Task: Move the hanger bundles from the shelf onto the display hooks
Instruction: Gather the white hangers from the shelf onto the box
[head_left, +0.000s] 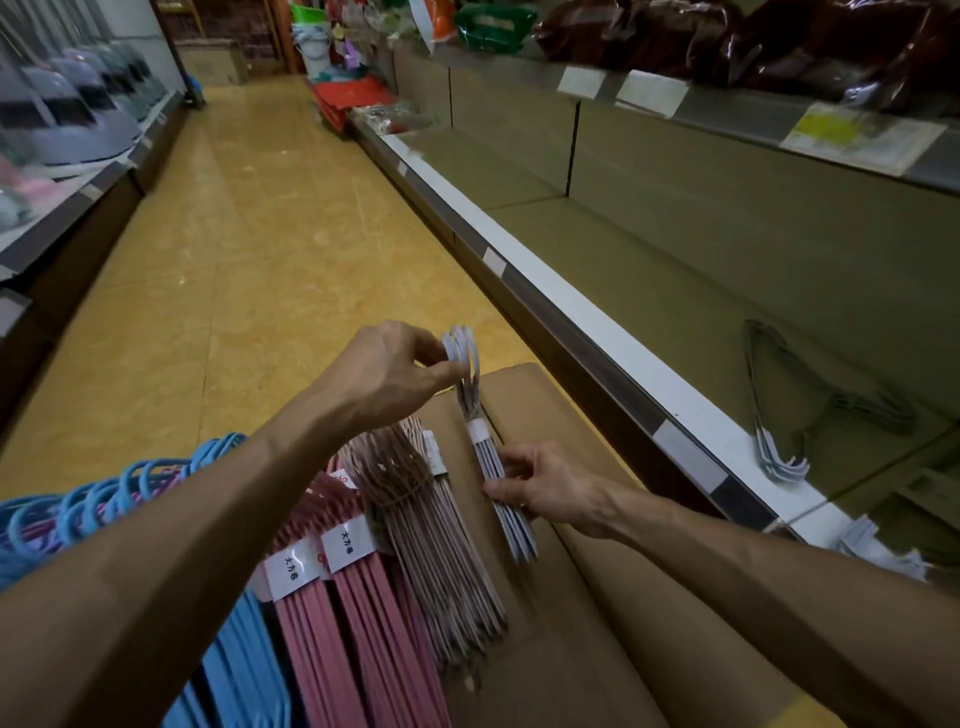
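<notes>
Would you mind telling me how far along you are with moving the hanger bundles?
No display hooks are in view, so nothing shows as hung. In hand: the left hand pinches the hooks of a white hanger bundle while the right hand grips its body. Left: one bundle on the shelf, plus pink bundles and blue hangers.

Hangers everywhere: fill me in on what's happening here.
A person holds a banded bundle of pale lilac wire hangers over a brown cardboard box. The left hand pinches its hooks; the right hand grips its lower end. Pink and blue hanger bundles lie alongside. Another hanger bundle lies on the shelf.
</notes>
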